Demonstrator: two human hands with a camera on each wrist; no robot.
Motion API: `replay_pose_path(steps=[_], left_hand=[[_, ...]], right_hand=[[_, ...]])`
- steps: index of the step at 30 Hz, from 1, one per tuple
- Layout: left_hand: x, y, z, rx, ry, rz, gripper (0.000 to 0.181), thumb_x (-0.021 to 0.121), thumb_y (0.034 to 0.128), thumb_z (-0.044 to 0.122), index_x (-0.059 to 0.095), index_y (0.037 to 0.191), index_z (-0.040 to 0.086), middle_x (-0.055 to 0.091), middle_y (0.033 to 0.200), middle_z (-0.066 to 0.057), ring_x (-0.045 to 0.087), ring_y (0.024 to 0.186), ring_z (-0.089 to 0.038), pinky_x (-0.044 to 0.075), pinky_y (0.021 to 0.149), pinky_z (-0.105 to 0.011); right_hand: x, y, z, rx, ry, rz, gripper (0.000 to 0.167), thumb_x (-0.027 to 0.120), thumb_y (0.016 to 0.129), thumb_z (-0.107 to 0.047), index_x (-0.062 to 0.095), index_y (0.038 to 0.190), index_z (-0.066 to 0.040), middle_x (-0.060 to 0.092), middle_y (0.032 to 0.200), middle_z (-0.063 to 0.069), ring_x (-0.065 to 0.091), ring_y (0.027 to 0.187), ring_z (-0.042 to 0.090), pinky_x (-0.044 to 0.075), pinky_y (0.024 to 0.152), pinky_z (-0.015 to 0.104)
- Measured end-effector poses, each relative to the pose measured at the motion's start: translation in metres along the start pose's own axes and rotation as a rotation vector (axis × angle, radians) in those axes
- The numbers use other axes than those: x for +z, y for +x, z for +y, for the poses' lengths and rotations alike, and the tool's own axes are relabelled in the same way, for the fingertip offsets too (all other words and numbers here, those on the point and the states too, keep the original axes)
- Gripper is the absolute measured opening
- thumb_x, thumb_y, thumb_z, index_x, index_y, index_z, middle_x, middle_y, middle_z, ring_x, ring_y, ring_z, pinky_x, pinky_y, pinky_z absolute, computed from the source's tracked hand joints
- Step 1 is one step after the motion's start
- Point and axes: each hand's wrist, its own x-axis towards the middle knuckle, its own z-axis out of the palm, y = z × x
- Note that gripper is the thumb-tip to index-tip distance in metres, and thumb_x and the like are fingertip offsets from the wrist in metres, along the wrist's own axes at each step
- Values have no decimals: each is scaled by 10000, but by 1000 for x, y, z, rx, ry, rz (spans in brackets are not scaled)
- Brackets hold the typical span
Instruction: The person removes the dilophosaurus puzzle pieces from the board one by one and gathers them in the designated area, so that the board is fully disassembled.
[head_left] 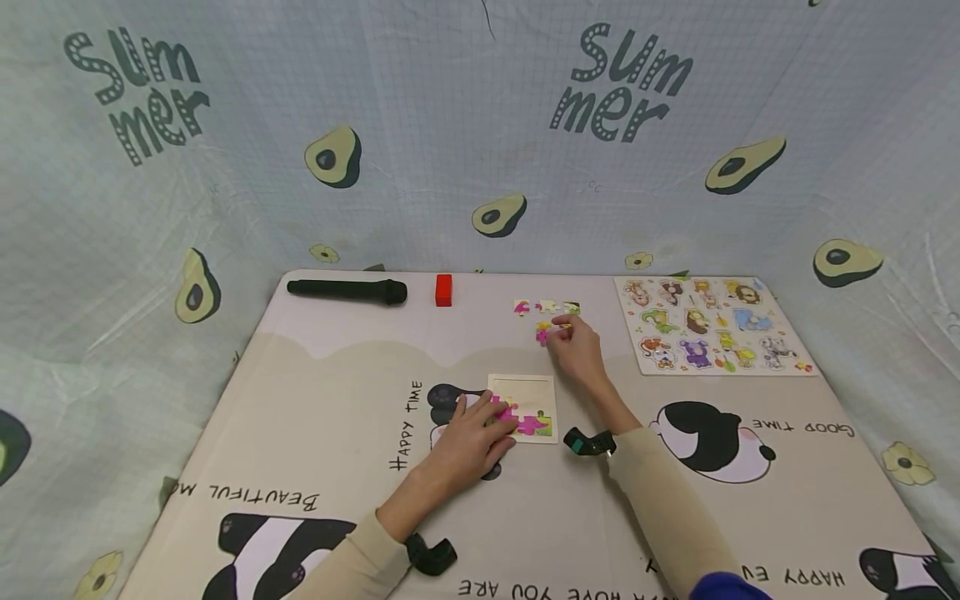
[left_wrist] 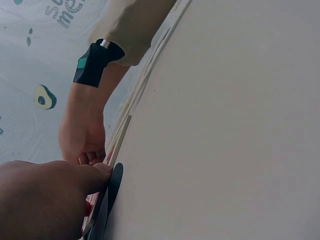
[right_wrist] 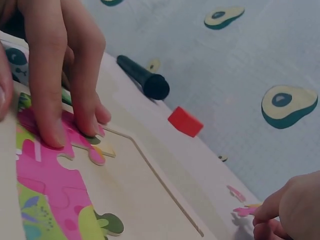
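In the head view a square wooden puzzle tray [head_left: 522,385] lies mid-table, partly filled with joined pink and green pieces [head_left: 534,425]. The left hand [head_left: 467,439] rests over its left side, fingers spread; in the right wrist view those fingertips [right_wrist: 55,135] press on pink pieces. Beyond the tray the right hand [head_left: 579,354] pinches a pink and yellow piece [head_left: 542,334], which shows beside its fingertips in the right wrist view, just above the table. A few loose pieces [head_left: 547,307] lie in a row past that hand.
A black microphone [head_left: 347,290] and a red block [head_left: 444,290] lie along the back edge. At the back right is a board of animal pictures [head_left: 720,327]. The tablecloth [head_left: 337,400] has printed dogs and words; a patterned curtain [head_left: 420,108] hangs behind.
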Motion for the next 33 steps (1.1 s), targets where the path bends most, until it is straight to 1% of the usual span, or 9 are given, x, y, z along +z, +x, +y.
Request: replay_pose_path(steps=[7, 13, 17, 21, 28, 33], left_hand=[[-1, -1, 0, -13, -21, -13, 297, 625, 989, 337, 706, 1234, 190, 615, 1347, -91, 479, 1403, -385, 338, 1123, -693], [-1, 0, 0, -20, -17, -19, 299, 616, 994, 340, 701, 1242, 194, 611, 1354, -88, 470, 1414, -370, 332, 1133, -684], [-2, 0, 0, -20, -12, -18, 296, 613, 997, 341, 700, 1241, 198, 612, 1353, -83, 471, 1414, -368, 336, 1130, -685], [-2, 0, 0, -18, -13, -20, 293, 611, 998, 342, 701, 1239, 201, 612, 1351, -80, 471, 1414, -368, 337, 1128, -687], [-1, 0, -1, -10, -5, -8, 285, 627, 989, 325, 707, 1229, 194, 616, 1343, -87, 479, 1403, -382, 350, 1118, -688], [-1, 0, -1, -23, -8, -28, 297, 595, 1007, 345, 697, 1251, 210, 608, 1362, -74, 463, 1420, -367, 338, 1134, -676]], right_hand=[[3, 9, 0, 67, 0, 29, 311, 606, 952, -129, 601, 1228, 16, 670, 954, 160, 584, 781, 213, 442, 628, 233], [6, 13, -1, 85, -38, 58, 277, 600, 960, -135, 611, 1188, 21, 686, 938, 166, 602, 786, 229, 459, 642, 262], [8, 14, -1, 66, -74, 79, 247, 594, 964, -125, 621, 1153, 31, 690, 950, 178, 621, 817, 250, 488, 682, 304], [8, 13, 2, 32, -100, 86, 229, 586, 947, -100, 661, 1099, 54, 679, 934, 183, 606, 831, 261, 496, 717, 330], [7, 11, 2, -51, -158, 30, 215, 691, 906, -128, 728, 993, 65, 646, 830, 150, 544, 762, 232, 421, 659, 284], [8, 14, -1, -64, -187, 10, 211, 696, 916, -132, 741, 1003, 55, 655, 806, 143, 534, 719, 211, 395, 617, 268]])
